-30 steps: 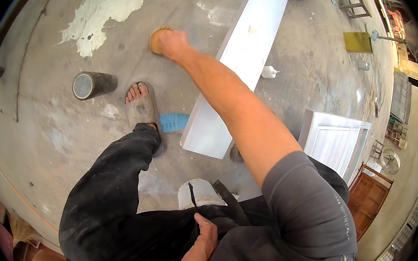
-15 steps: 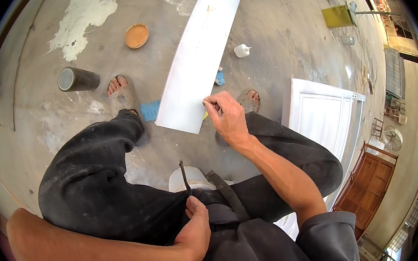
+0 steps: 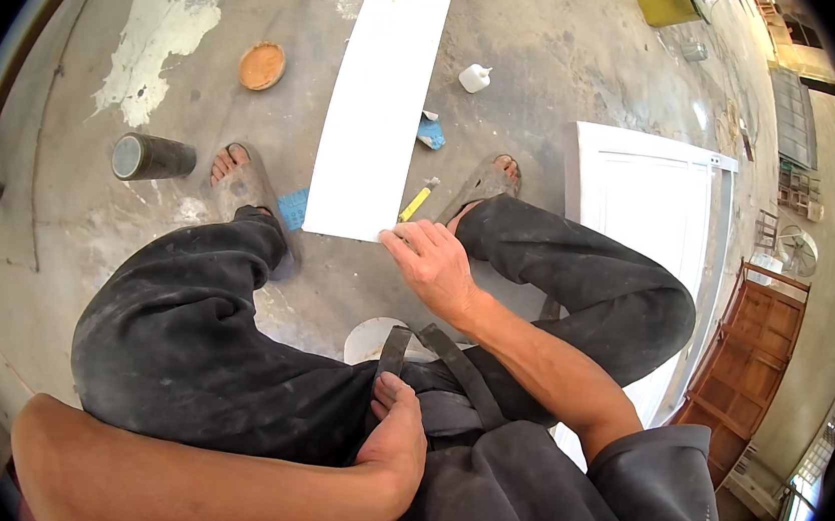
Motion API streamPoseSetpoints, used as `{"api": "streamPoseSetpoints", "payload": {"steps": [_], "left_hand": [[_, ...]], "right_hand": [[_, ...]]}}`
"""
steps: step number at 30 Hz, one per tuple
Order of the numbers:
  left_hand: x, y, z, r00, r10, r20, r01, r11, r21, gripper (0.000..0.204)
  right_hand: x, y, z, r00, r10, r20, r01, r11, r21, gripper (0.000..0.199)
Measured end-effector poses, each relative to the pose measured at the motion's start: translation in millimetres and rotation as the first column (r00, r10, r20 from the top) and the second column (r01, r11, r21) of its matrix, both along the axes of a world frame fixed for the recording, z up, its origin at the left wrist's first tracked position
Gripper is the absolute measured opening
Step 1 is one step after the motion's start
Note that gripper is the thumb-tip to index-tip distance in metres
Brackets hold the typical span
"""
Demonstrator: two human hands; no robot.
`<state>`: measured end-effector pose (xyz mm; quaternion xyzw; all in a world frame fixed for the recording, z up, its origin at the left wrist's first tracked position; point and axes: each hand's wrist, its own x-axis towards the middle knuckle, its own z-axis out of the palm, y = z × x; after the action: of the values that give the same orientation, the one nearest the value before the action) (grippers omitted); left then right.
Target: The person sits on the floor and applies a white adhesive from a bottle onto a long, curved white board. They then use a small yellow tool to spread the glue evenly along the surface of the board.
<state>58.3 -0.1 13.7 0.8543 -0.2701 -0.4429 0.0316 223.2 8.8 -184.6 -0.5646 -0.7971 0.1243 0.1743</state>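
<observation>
A long white panel (image 3: pixel 377 106) stretches away from me between my feet. At its near right corner is my right hand (image 3: pixel 434 267), thumb and fingers pinched together against the edge; whatever lies between them is hidden. My left hand (image 3: pixel 395 429) rests in my lap, fingers curled around the base of a dark strip (image 3: pixel 394 351) that sticks up from it. Beside it a second dark strap (image 3: pixel 462 373) lies across my waist. Just beyond my right hand, a yellow-handled tool (image 3: pixel 415 203) lies on the floor by the panel's edge.
Blue pieces (image 3: pixel 432 132) lie beside and under the panel. A bowl of orange-brown paste (image 3: pixel 261 66), a dark cylinder (image 3: pixel 153 158) and a white bottle (image 3: pixel 474 78) are on the floor. A white panelled door (image 3: pixel 645 192) lies right, with a yellow-green container (image 3: pixel 666 3) farther off.
My right hand has slid nearer along the panel's right edge to its corner. The dark strip at my left hand has turned and shows its broad face. The yellow-handled tool is more exposed.
</observation>
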Motion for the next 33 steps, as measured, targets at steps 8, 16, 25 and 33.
{"api": "streamPoseSetpoints", "payload": {"steps": [8, 16, 25, 33], "left_hand": [[-13, 0, 3, 0.994, 0.08, 0.069, -0.082, 0.996, 0.021, 0.042], [-15, -1, -1, 0.993, 0.109, 0.04, -0.11, 0.994, 0.013, 0.042], [-13, 0, 0, 0.992, 0.115, 0.048, -0.116, 0.993, 0.018, 0.043], [-10, 7, 4, 0.994, 0.107, 0.013, -0.107, 0.994, -0.017, 0.044]], "right_hand": [[-4, -27, 7, 0.983, -0.012, 0.182, 0.039, 0.988, -0.148, 0.076], [0, -22, 8, 0.978, 0.014, 0.207, 0.011, 0.992, -0.122, 0.075], [-4, -14, 7, 0.982, 0.047, 0.184, -0.024, 0.992, -0.125, 0.078], [-4, -6, 9, 0.974, 0.07, 0.216, -0.036, 0.986, -0.16, 0.075]]}}
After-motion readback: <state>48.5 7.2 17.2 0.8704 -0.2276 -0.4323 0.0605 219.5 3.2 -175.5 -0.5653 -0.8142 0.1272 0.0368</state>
